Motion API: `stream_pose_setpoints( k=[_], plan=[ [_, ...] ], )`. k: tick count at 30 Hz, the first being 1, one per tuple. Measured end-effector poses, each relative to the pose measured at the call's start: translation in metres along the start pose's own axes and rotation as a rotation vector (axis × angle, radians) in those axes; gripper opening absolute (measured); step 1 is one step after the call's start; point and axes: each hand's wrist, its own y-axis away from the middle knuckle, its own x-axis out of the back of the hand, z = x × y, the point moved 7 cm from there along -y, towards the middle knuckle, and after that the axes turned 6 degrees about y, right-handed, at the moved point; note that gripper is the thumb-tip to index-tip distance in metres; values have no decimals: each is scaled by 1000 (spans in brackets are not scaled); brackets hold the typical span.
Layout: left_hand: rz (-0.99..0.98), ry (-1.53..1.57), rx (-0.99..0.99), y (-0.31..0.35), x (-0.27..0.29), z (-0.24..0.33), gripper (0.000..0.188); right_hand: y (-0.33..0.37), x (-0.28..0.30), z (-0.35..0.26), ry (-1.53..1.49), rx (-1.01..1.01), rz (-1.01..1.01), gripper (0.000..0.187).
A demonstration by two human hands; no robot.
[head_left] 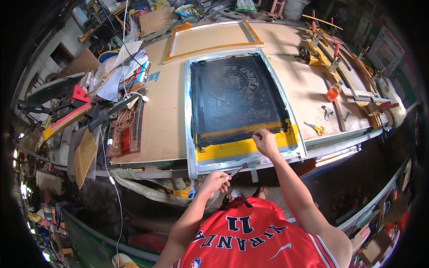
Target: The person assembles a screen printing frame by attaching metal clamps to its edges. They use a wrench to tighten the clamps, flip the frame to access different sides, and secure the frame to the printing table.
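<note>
Workbench [170, 116]: right hand [265, 142] on screen frame [241, 105] (left hand [214, 182] just below).

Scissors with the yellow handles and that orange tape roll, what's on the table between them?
In the head view, a small metal clamp-like tool lies between the scissors and the orange tape roll.

I see the screen frame [241, 100] lying mid-frame on the table [165, 116], an empty frame [213, 39] behind it, scissors [316, 129] at its right, clutter [120, 89] at left.
</note>
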Motion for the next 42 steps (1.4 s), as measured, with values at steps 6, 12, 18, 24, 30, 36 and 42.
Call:
stream_pose_setpoints(
  k=[6, 12, 18, 24, 30, 36, 42],
  plan=[
    [-274, 296, 243, 12, -56, -26, 23, 96, 18, -48, -30, -345, -604, 43],
    [-372, 391, 149, -1, -106, -17, 22, 131, -11, -28, 16, -196, -619, 41],
    [-361, -45, 74, -15, -101, 0, 22, 141, -11, 3, -314, -617, -688, 25],
    [217, -578, -642, -26, -41, 43, 22, 72, 24, 12, 92, -130, -338, 23],
    [242, -783, -1005, -19, -61, 70, 22, -5, 5, 38, 201, -76, -246, 22],
    [193, -870, -996, -25, -69, 67, 12, 8, 9, 27, 262, 189, 22, 29],
    [205, -1029, -989, -34, -67, 63, 22, 96, 29, -21, 254, 20, 35, 31]
  ],
)
